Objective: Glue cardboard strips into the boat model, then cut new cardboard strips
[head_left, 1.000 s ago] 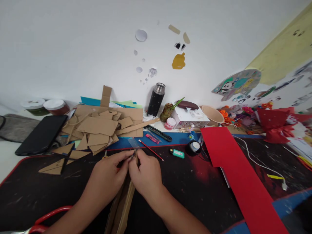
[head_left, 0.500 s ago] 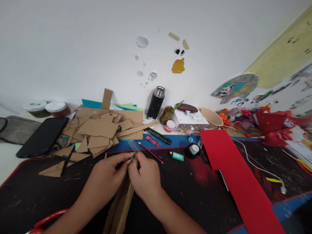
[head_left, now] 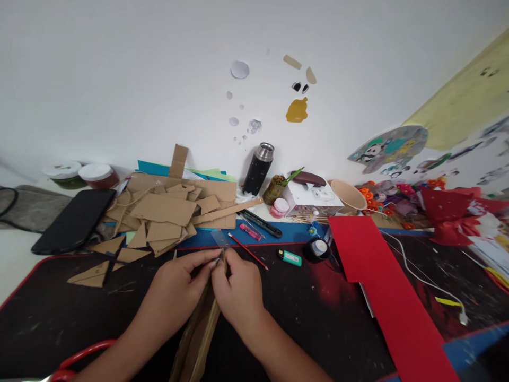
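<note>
A long, narrow cardboard piece [head_left: 204,339] with raised edges runs from the bottom of the view up between my hands. My right hand [head_left: 237,286] is closed on its far end, thumb and fingers pinching the cardboard edge. Beside it, my left hand [head_left: 175,286] is closed in a pinch at the same end. A small dark, shiny bit shows at its fingertips, too small to name. Just beyond the fingers lie a clear plastic strip [head_left: 220,238] and a red pencil [head_left: 248,251].
Cardboard scraps [head_left: 163,209] are heaped at back left beside a black phone [head_left: 75,220]. Red-handled scissors [head_left: 85,354] lie near my left forearm. A utility knife [head_left: 260,223], a lighter [head_left: 290,258], a black flask [head_left: 258,170] and red card [head_left: 382,281] are ahead and right.
The view has shifted slightly, so the table things appear a little further right and lower. Both hands keep their pinch at the cardboard's far end, with hardly any motion.
</note>
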{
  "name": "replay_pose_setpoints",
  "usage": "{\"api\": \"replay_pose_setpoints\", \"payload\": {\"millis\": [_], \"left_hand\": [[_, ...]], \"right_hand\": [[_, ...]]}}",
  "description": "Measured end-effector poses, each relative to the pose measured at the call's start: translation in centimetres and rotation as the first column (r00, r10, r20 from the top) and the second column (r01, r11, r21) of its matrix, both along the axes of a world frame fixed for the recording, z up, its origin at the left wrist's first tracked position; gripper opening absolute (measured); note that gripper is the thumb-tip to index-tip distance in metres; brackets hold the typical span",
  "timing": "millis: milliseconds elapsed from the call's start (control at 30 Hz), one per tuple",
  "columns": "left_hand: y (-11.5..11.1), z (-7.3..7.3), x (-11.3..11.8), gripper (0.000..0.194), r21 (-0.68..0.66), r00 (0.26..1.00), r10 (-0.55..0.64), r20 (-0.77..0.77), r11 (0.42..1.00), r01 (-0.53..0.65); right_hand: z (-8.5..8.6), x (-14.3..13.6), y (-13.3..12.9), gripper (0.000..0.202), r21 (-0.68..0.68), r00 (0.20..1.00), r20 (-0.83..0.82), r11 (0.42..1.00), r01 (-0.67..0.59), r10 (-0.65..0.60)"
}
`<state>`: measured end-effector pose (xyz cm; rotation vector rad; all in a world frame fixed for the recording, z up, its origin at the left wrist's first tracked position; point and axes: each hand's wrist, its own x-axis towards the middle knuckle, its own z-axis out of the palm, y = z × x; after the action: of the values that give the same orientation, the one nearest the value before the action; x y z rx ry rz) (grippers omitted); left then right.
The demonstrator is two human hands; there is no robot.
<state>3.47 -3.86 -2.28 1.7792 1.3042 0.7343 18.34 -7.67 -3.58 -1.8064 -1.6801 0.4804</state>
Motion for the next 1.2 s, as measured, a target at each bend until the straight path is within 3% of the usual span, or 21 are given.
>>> {"api": "replay_pose_setpoints", "payload": {"millis": [433,700,1033,1200], "left_hand": [[-0.3,0.8,0.0,0.042,0.110,0.998,-0.029,-0.050,0.993,0.035],[-0.4,1.0,0.0,0.043,0.106,0.995,-0.041,-0.096,0.993,0.051],[-0.6,-0.2,0.2,0.046,0.146,0.997,-0.003,-0.083,0.989,0.015],[-0.5,0.2,0.0,0.057,0.097,0.994,0.010,-0.107,0.995,0.000]], "right_hand": [[0.1,0.0,0.0,0.018,-0.015,1.000,-0.005,1.000,-0.006,0.006],[0.1,-0.1,-0.1,0.022,-0.028,0.999,-0.050,1.000,-0.005,0.003],[0.2,0.2,0.1,0.020,-0.022,0.995,-0.100,1.000,0.001,-0.003],[0.3,0.2,0.1,0.021,-0.024,0.985,-0.172,0.999,0.022,-0.026]]}}
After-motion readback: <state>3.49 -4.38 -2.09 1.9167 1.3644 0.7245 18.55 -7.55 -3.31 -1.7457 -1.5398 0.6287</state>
